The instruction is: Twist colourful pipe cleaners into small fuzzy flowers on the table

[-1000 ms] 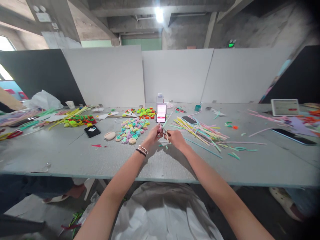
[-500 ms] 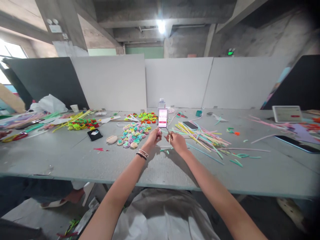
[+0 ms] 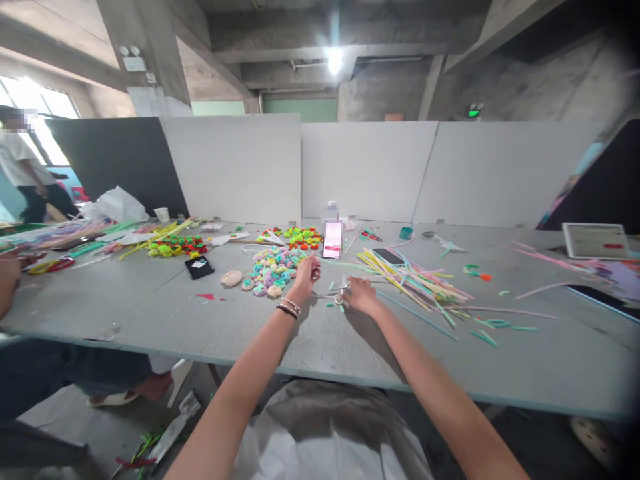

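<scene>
Beside the pastel fuzzy pieces (image 3: 274, 268), my left hand (image 3: 306, 275) is closed with its fingertips pinched around something small, too little to make out. My right hand (image 3: 361, 293) is low over the table, fingers apart and slightly blurred, beside the handles of metal scissors (image 3: 339, 299). The scissors lie flat with their blades toward my left hand. Small green offcuts are near them. Just beyond my hands a lit phone (image 3: 333, 240) stands upright before a clear bottle (image 3: 331, 211). Loose pastel fuzzy stems (image 3: 415, 277) are spread to the right.
Red, green and yellow pieces (image 3: 175, 247) and a black square item (image 3: 199, 267) are at left. A dark phone (image 3: 387, 257) lies by the stems. A white tablet (image 3: 595, 241) stands at right. Another person's hand (image 3: 7, 273) is at the left edge; a person stands farther back.
My right hand has moved down and slightly right, and the scissors it held are now on the table. My left hand remains pinched. The view has shifted, showing people at the left.
</scene>
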`<state>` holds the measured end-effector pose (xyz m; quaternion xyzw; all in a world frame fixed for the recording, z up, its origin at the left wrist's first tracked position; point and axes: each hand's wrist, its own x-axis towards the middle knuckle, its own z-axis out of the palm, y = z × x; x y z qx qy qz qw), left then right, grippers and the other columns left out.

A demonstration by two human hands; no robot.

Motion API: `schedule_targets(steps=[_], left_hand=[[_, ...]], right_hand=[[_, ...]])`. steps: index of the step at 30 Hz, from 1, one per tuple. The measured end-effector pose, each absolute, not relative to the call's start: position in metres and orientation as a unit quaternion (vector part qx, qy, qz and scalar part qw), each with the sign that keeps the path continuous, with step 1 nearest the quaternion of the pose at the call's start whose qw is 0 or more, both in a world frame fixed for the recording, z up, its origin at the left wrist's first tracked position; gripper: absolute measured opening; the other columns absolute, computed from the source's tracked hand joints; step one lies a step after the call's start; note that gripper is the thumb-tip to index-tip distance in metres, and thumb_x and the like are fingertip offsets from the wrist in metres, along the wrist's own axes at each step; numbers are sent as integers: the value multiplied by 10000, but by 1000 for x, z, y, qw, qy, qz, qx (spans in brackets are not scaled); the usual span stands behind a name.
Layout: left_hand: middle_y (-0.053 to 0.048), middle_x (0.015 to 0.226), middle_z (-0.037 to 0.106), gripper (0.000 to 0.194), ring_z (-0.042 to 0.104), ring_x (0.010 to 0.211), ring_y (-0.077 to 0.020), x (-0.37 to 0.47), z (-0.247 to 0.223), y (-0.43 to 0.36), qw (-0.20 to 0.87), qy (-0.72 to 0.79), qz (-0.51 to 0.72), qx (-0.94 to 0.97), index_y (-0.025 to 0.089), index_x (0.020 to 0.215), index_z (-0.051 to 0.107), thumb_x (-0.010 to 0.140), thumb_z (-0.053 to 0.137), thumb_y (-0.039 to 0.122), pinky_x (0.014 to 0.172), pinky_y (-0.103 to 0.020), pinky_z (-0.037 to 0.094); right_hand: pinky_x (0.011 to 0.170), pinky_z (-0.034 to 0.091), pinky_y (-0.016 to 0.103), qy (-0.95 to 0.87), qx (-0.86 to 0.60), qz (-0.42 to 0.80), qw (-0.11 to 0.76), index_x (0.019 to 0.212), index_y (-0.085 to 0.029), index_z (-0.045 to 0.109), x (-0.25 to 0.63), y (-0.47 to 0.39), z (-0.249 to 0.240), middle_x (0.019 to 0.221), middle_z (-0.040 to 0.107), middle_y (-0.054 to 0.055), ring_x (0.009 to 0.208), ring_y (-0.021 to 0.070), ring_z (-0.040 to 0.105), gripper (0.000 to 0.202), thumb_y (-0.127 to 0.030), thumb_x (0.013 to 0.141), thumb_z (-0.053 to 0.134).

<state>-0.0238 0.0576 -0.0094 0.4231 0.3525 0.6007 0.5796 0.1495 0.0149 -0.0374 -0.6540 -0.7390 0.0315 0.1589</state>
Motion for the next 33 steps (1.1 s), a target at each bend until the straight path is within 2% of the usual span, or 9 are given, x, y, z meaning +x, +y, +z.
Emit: schedule_targets(steps=[3,7,12,16,19,21,27,33], left_hand=[[41,599,433,289,348,455,-42,-17,-13,55,589,355,602,405,189,650,403,752,585,389,434,-181,260],[42,599,441,316,355,452,-46,-11,-20,55,585,365,578,436,187,666,431,726,605,444,436,-177,249],[41,594,441,316,340,441,-42,-8,-23,53,568,360,573,469,185,653,417,740,585,438,434,-186,212],[41,596,429,290,337,445,-43,-7,-22,48,555,341,565,506,182,648,410,749,586,389,443,-198,221],[46,593,403,295,346,459,-49,-5,-22,43,552,325,539,547,179,646,417,758,577,401,459,-207,250],[52,588,382,304,337,464,-51,-4,-22,41,559,311,517,568,178,649,422,760,573,418,466,-211,252],[44,628,399,332,349,492,-53,-5,-20,38,585,294,498,568,173,690,440,761,581,466,484,-214,255],[49,628,384,333,361,501,-51,-6,-16,35,588,302,492,566,177,693,425,780,567,466,489,-206,260]], right_hand=[[883,361,451,-715,-679,-12,169,1246,-162,561,151,13,-34,1222,544,193,1164,369,442,449,-364,846,546],[839,371,389,-702,-678,-45,213,1093,-182,635,151,14,-29,1123,576,161,1094,319,480,294,-294,838,543],[779,388,296,-711,-618,-31,335,966,-163,609,149,16,-22,935,612,89,912,212,543,197,-190,830,469],[818,397,298,-735,-536,-37,413,996,-167,564,145,13,-18,898,599,72,888,205,538,194,-190,826,473],[907,368,344,-755,-501,-74,416,1024,-173,557,142,11,-18,996,603,102,1003,242,511,208,-211,830,493],[911,365,353,-765,-494,-73,406,1041,-172,556,142,10,-19,1043,607,108,1037,251,503,216,-222,840,494],[812,402,295,-768,-490,-6,412,1013,-177,569,142,7,-17,951,632,68,902,194,565,186,-235,877,458],[760,413,287,-765,-480,-1,430,988,-188,594,141,7,-17,934,636,66,854,192,583,189,-259,888,450]])
